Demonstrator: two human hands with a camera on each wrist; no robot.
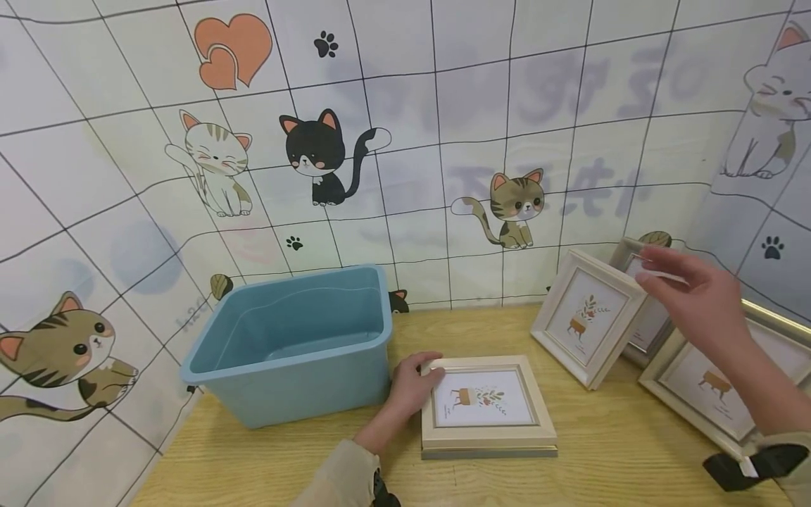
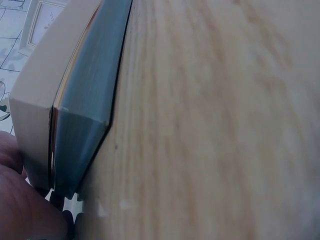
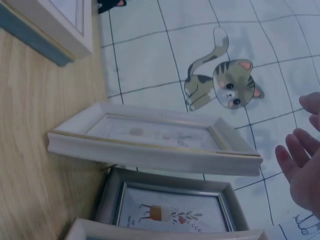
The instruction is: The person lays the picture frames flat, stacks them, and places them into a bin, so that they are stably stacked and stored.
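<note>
Your left hand (image 1: 412, 384) pinches the left edge of a cream rectangular picture frame (image 1: 488, 398), lying flat on a thin grey-blue frame (image 1: 488, 454) just right of the pale blue plastic bin (image 1: 298, 387); whether it grips the lower one too, you cannot tell. Your right hand (image 1: 703, 296), fingers loosely bent and holding nothing, is raised near a tilted cream frame (image 1: 586, 317). Print beneath the potted-plant pictures is too small to read; faint lilac characters (image 1: 589, 190) look reversed on the white cat-patterned wall covering (image 1: 412, 232).
</note>
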